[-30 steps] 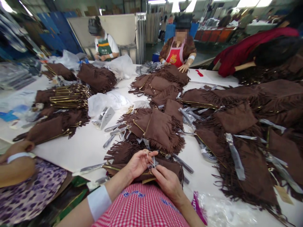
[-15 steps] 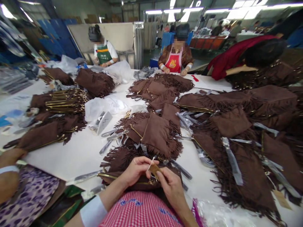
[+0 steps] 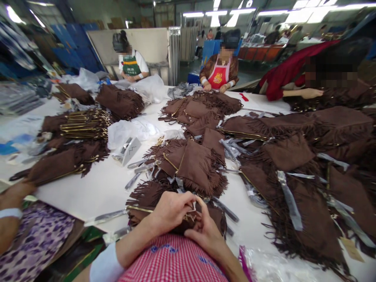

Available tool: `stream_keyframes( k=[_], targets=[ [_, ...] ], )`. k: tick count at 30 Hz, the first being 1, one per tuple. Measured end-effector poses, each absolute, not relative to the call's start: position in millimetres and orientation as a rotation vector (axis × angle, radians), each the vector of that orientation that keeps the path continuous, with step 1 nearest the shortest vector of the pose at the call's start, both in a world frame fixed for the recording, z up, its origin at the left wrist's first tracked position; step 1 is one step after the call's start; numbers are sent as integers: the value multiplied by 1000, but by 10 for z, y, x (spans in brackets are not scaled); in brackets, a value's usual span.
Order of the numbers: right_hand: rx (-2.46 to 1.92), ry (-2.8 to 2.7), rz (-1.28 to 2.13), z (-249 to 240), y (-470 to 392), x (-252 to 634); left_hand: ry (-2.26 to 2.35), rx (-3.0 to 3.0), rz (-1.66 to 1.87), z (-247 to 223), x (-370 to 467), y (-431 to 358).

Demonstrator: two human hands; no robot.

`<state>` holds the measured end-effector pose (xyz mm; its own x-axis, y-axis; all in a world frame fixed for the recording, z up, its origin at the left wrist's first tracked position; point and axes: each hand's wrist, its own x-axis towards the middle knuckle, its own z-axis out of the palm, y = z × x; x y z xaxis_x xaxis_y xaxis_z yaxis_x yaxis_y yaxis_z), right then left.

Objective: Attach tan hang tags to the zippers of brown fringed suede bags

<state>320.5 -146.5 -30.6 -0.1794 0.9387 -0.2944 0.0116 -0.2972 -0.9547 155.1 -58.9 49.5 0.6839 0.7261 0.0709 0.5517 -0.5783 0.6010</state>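
A brown fringed bag (image 3: 147, 200) with a gold zip lies at the table's front edge, close against my checked apron. Over its right part, my left hand (image 3: 172, 209) is closed, its fingertips pinching a thin white string (image 3: 193, 206). My right hand (image 3: 207, 227) faces it with curled fingers, its index fingertip at the same string; whether its thumb and other fingers hold anything is hidden. Small gold hardware shows between the hands. The tan tag is not visible there. Just beyond lies another fringed bag (image 3: 194, 160).
Brown bags (image 3: 314, 211) with wrapped straps are heaped at the right. More bags (image 3: 67, 160) and clear plastic (image 3: 132, 131) lie at the left. A white block (image 3: 131, 150) stands near the middle. A neighbour's arm (image 3: 14, 199) reaches in at left; people work across the table (image 3: 88, 196).
The tan tag between my hands has gone out of sight. My left hand has turned knuckles-up over the bag, and my right index finger has stretched up to the string.
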Motion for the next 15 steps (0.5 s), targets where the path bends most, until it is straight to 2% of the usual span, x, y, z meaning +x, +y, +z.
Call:
stream_keyframes(
  k=[5,8,12,15],
  targets=[
    [-1404,-1176,1452,-491,-1480,3216,1366,1926,824,490,1247,-265],
    [-1389,-1217,1428,-501,-1473,3205,1338,1779,883,379,1088,-223],
    [-1432,-1175,1405,-486,-1472,3220,1212,1829,704,128,892,-466],
    [-1432,-1136,1388,-515,-1488,3237,1128,2083,264,-166,694,-650]
  ],
)
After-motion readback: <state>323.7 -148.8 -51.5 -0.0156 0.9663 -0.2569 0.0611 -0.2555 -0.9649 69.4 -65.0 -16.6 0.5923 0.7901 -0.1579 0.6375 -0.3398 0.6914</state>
